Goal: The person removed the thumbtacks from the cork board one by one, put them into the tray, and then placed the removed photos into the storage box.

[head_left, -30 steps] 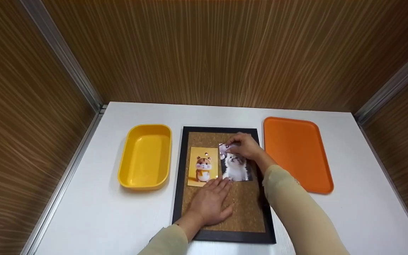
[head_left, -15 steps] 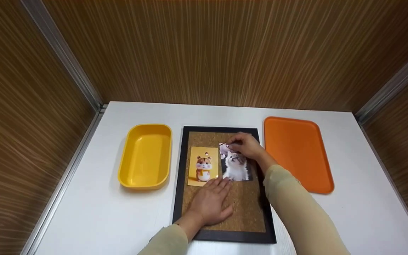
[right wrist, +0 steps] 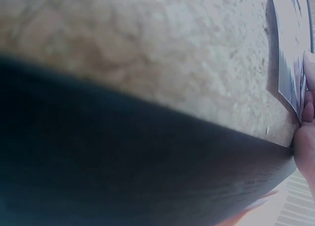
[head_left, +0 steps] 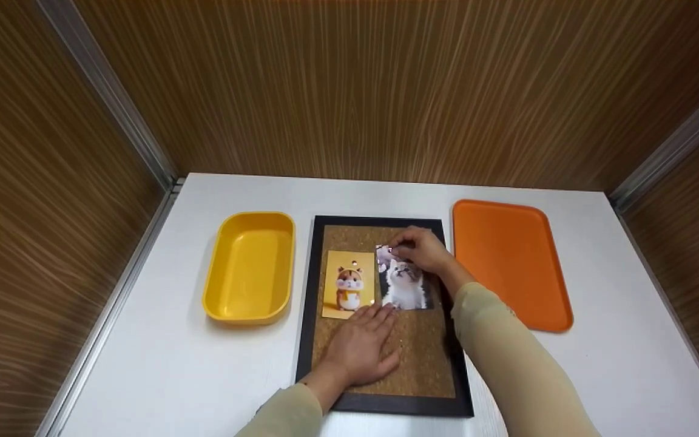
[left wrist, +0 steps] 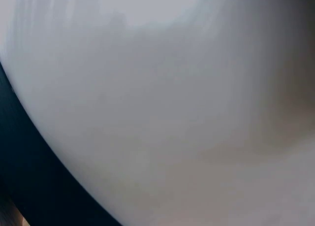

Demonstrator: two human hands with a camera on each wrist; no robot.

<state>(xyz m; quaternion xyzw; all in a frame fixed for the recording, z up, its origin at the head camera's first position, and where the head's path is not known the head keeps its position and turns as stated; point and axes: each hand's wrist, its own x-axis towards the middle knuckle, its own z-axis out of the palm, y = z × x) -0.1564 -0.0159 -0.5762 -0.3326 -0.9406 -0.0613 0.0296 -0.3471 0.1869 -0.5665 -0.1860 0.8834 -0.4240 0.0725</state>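
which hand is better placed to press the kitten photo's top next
Probably the right hand: it is over the top of the kitten photo, while the left hand rests on the corkboard, nearer the photo's bottom edge.

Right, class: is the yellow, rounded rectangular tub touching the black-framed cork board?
Apart: in the head view, white tabletop shows all along between the yellow tub and the cork board.

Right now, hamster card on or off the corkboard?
On: the hamster card lies on the cork, inside the black frame, left hand at its lower edge.
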